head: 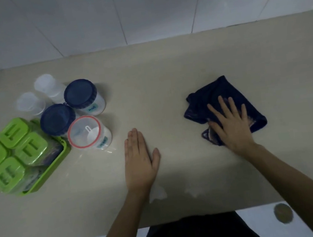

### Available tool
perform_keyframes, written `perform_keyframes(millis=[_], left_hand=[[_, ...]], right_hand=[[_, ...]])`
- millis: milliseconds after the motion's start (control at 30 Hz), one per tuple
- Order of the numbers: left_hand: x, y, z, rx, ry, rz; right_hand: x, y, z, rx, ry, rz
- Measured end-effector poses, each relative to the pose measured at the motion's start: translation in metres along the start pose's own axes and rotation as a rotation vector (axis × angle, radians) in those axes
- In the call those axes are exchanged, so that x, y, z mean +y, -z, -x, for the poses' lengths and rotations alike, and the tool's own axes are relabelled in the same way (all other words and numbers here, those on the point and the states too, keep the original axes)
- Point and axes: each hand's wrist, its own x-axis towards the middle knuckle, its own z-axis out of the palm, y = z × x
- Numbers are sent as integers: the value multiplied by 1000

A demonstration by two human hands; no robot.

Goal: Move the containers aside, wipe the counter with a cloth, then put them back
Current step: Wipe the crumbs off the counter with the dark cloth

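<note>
A dark blue cloth (210,95) lies crumpled on the beige counter (156,78) at the right. My right hand (230,122) presses flat on it with fingers spread. My left hand (139,160) rests flat on the bare counter near the middle, holding nothing. The containers stand grouped at the left: two jars with dark blue lids (80,92) (57,119), a clear jar with a red rim (84,131) holding a white scoop, two frosted white jars (45,85) (28,102), and a green tray (57,161) holding several green-lidded boxes (30,149).
A white tiled wall (137,11) backs the counter. The counter's front edge runs along the bottom, with my dark clothing (197,236) below it. A round drain (283,213) shows on the floor at lower right. Pale smears (157,194) mark the counter near the front.
</note>
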Motion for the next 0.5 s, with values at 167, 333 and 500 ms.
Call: perform_keyframes(millis=[167, 333, 500], left_hand=[[2, 0, -1, -7, -5, 11], [-1, 0, 2, -19, -9, -15], [1, 0, 0, -9, -17, -35]], right_hand=[[-87, -17, 16, -13, 167, 101], [-32, -17, 47, -78, 279, 138], [41, -2, 88, -122, 10, 125]])
